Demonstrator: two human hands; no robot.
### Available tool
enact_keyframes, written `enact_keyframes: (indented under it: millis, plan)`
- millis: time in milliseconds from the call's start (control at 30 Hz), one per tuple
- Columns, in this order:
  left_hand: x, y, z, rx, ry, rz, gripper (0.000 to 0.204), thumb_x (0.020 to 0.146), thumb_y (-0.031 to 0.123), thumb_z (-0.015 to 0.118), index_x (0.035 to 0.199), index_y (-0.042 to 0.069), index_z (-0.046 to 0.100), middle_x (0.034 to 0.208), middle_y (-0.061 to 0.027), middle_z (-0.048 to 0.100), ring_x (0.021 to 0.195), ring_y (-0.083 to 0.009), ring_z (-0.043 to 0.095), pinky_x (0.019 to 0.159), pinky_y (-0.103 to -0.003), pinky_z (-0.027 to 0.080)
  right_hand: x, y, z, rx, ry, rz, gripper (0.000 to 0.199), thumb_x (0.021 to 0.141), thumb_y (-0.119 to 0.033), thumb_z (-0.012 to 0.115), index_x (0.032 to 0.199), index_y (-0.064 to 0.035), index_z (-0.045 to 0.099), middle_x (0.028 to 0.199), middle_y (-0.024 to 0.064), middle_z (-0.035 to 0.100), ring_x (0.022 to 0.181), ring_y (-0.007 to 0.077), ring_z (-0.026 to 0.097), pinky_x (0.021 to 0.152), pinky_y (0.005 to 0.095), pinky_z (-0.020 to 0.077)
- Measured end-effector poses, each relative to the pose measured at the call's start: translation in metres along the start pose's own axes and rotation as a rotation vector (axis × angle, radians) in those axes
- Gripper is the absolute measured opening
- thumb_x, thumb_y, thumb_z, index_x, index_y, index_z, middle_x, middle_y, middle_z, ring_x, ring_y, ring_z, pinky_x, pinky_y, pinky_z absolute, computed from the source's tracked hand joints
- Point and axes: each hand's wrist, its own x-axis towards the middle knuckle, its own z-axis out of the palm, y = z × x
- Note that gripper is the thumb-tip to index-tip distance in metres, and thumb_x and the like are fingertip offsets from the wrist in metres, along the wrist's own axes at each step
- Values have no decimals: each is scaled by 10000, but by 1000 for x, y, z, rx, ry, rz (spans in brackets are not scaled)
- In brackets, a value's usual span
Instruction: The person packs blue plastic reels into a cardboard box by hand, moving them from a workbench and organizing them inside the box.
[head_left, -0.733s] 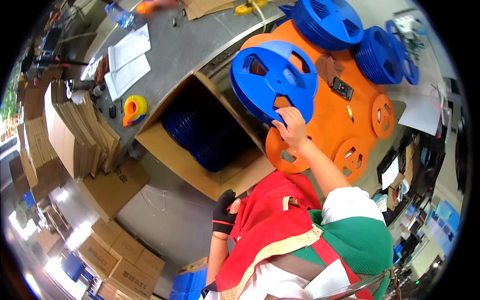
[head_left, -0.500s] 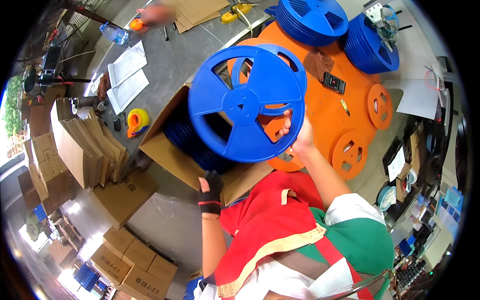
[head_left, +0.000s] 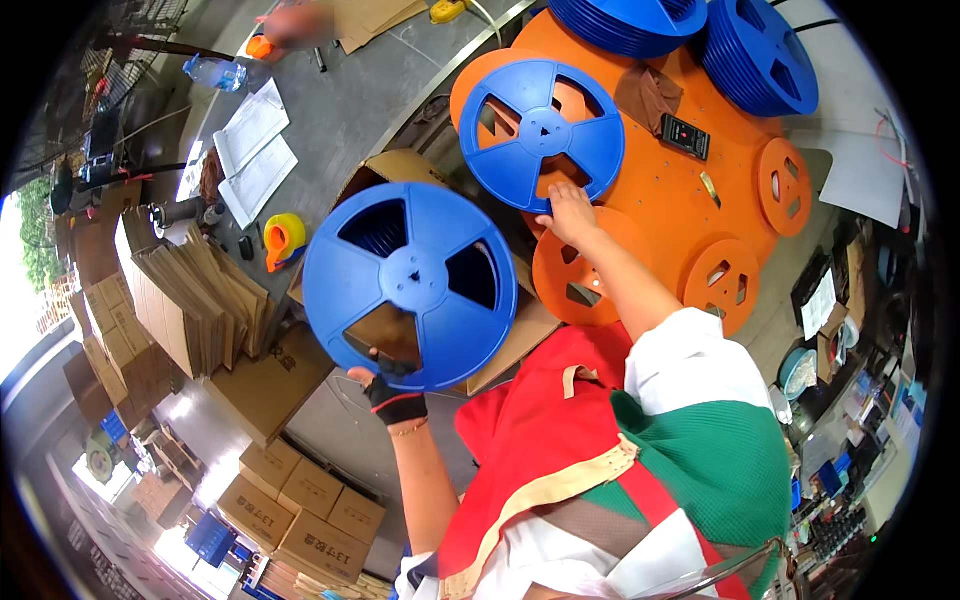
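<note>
Where the right hand held the nearer blue spoked reel (head_left: 400, 287) half a second ago, the gloved left hand (head_left: 392, 393) now has it, so the pass between the hands looks complete, and each hand is at a reel of its own. The left hand is clamped on the lower rim, its black-gloved fingers at the bottom window and the thumb outside. Its forearm rises from the lower edge of the view, and the reel hangs face up above the cardboard box (head_left: 522, 340), covering most of the box's mouth; dark blue rims show through the reel's upper windows.

Farther off, the bare right hand (head_left: 571, 214) has gone back to a second blue reel (head_left: 541, 143) at the left edge of the orange plate (head_left: 655, 215). Its arm stretches forward and inward from the white sleeve (head_left: 690, 355), palm down, with fingers over the reel's lower rim and the thumb by the outer edge; how firmly it grips, I cannot tell. The hands are well apart.

Beyond that reel, a black handheld device (head_left: 685, 137) rests on the plate, and two blue reel stacks, the left one (head_left: 625, 28) and the right one (head_left: 755, 65), stand toward its far edge.
</note>
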Motion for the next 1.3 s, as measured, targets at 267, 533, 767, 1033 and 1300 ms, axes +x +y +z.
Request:
enact_keyframes:
  millis: [267,533,767,1033,1300]
  plan:
    - [-11,18,-39,101,-160,75,472,778,574,490,934,129,505,502,64,270,400,-71,258,423,-224,249,-9,-5,-15,167,188,-245,341,721,-188,620,990,3,533,1018,137,541,1040,264,473,933,391,314]
    - [-8,11,-40,247,-180,-39,526,801,585,450,1016,106,486,693,-17,470,587,-145,460,546,-292,413,-60,-19,-114,1745,411,186,363,878,-399,464,918,-43,525,678,57,536,645,164,540,584,295,446]
    - [5,-7,-32,300,-277,-130,657,771,644,404,1146,106,451,1198,-138,491,1105,-325,473,908,-467,401,-67,-16,-99,2435,-91,704,288,877,-310,381,794,-68,513,560,23,431,468,142,415,487,303,394]
    - [-6,-12,-7,171,-270,-123,490,810,549,472,966,86,493,1015,-130,556,938,-309,534,839,-482,436,-46,-32,-47,1766,-416,571,458,908,-410,336,896,-13,565,652,70,545,568,185,531,584,319,456]
    - [-7,-2,-55,529,-358,24,217,868,310,498,748,129,509,665,3,469,651,-172,466,687,-362,424,8,-8,6,174,-148,119,574,788,-324,571,1243,-20,400,1246,147,432,1167,304,388,997,450,247]
